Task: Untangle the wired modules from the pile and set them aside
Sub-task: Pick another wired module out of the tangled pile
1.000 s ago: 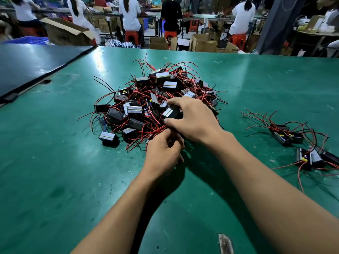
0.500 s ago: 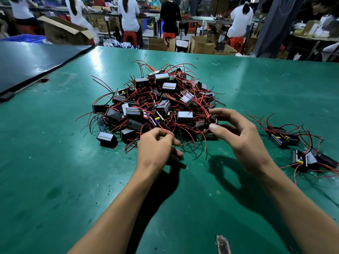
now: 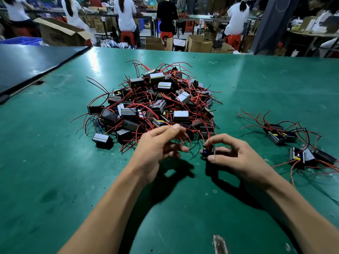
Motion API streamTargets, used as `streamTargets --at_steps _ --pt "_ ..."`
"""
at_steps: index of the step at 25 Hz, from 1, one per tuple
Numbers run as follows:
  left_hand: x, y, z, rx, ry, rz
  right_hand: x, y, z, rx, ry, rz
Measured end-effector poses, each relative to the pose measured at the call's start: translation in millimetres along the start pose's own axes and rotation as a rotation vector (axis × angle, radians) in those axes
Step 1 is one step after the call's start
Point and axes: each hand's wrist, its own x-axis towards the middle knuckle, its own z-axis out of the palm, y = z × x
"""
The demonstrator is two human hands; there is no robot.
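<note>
Wired modules (image 3: 164,87) lie heaped in one tangled pile (image 3: 139,114) on the green table (image 3: 55,180), small black blocks with red wires looping out on every side. Far to the left of the pile a dark board (image 3: 27,63) lies along the table edge. At the pile's near left corner one block (image 3: 101,139) sits just beside the heap, though its wires seem to run back into it. At the pile's near edge the left hand (image 3: 157,147) is raised a little, thumb and forefinger pinching red wires (image 3: 187,140) that lead out of the tangle; its other fingers are curled below. Just in front of the pile's near right corner, the right hand (image 3: 236,158) grips a single module (image 3: 208,151) between thumb and fingertips. Thin wires rise from it toward the heap, and I cannot tell whether it is fully free of the tangle. Well to the right of the pile lies the set-aside group (image 3: 293,143), a handful of modules with their wires sprawled loose. Judging by the two heaps, the job is at an early stage: only a few pieces are sorted out, one more is being worked loose, and by far the greater part is knotted in the pile.
</note>
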Motion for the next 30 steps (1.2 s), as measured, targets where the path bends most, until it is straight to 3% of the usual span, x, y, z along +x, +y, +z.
streamTargets --at_steps 3,8,12,14,17,19,22,30 --pt "-9 -4 12 0.048 -0.194 -0.061 0 -4 -6 -0.099 -0.015 -0.007" --pt "-18 -15 32 0.122 -0.312 -0.213 0 -4 -12 -0.085 -0.020 0.007" --pt "-22 -15 35 0.188 -0.456 -0.313 -1 -4 -21 -0.311 0.040 0.008" --pt "-21 -15 34 0.351 -0.419 -0.176 -3 -6 -26 -0.398 0.033 0.002" --pt "-15 -19 25 0.697 -0.117 0.340 -5 -8 -28 -0.483 0.022 -0.006" --pt "-9 -23 20 0.990 -0.108 0.588 -5 -9 -28 -0.501 0.029 0.001" --pt "-4 -31 17 1.217 -0.291 0.567 -7 -9 -29 -0.501 0.031 0.021" --pt "-16 -26 26 1.588 -0.056 0.728 -9 -10 -30 -0.687 0.145 -0.013"
